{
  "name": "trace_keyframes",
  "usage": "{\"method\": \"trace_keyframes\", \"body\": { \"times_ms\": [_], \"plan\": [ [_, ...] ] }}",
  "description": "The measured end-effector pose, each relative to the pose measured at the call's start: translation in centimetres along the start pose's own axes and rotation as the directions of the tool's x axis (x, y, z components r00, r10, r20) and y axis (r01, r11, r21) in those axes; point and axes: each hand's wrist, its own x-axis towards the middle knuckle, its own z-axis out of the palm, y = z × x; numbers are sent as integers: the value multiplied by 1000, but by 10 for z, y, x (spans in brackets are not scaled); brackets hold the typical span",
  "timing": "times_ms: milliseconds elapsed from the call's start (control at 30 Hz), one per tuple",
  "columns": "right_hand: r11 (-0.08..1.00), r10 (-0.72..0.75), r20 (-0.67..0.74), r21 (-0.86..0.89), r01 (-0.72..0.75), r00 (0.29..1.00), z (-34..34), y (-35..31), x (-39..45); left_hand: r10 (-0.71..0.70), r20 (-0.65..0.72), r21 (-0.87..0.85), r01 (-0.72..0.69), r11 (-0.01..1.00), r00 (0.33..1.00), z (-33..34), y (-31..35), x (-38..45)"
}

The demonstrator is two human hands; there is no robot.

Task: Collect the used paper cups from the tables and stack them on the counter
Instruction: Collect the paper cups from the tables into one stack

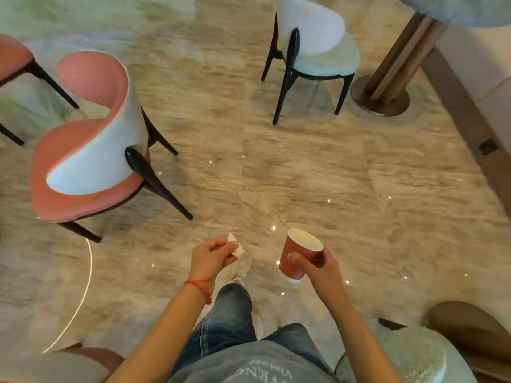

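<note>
The right hand (320, 268) is wrapped around a red paper cup (298, 255), tilted, its white inside showing nothing; there is a small logo on the side, too blurred to read. The left hand (211, 257) pinches a crumpled white napkin (236, 246) and wears a red string bracelet (200, 288). Below, the grey shirt (249, 367) carries upside-down lettering, partly "Vintage". Out on the marble floor (304, 167) stand a pink chair (88, 145) to the left and a pale chair (315, 51) ahead, beside a table (470, 9) on a wooden pedestal.
</note>
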Motion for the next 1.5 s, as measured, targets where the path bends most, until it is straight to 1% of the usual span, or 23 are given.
{"method": "trace_keyframes", "body": {
  "times_ms": [133,267,433,567,667,800,933,1067,1167,1300,1400,1433,1500],
  "plan": [
    [1000,17,-87,26,-14,996,-7,-15,44,-15,83,57,11,998,996,37,30,48],
    [998,22,-187,62,-11,982,-7,-26,98,-2,173,148,-24,989,985,77,63,106],
    [995,43,-282,102,-15,958,-7,-56,150,13,262,233,-76,969,965,127,115,163],
    [988,64,-380,155,-5,923,-11,-73,179,-22,332,295,-81,952,943,169,139,195],
    [979,110,-441,203,-21,891,-21,-77,188,-58,386,350,-88,933,921,202,148,207],
    [961,195,-552,273,-46,810,-44,-72,191,-109,489,441,-137,887,866,248,151,214],
    [945,268,-641,320,-67,720,-71,-62,189,-170,596,495,-192,847,785,298,145,209],
    [931,311,-694,359,-63,649,-102,-50,185,-224,615,547,-205,812,756,349,128,201],
    [924,330,-728,380,-47,601,-131,-42,189,-253,629,559,-201,804,735,389,114,192],
    [915,340,-738,402,-25,583,-178,-43,195,-261,659,577,-252,777,706,445,107,170],
    [913,334,-743,407,-3,580,-219,-41,200,-288,715,575,-301,761,637,489,104,157],
    [911,333,-744,411,4,579,-233,-40,203,-282,720,567,-304,766,634,503,102,153],
    [906,338,-748,422,16,571,-258,-38,208,-254,712,554,-302,776,655,531,98,145]
  ]
}}
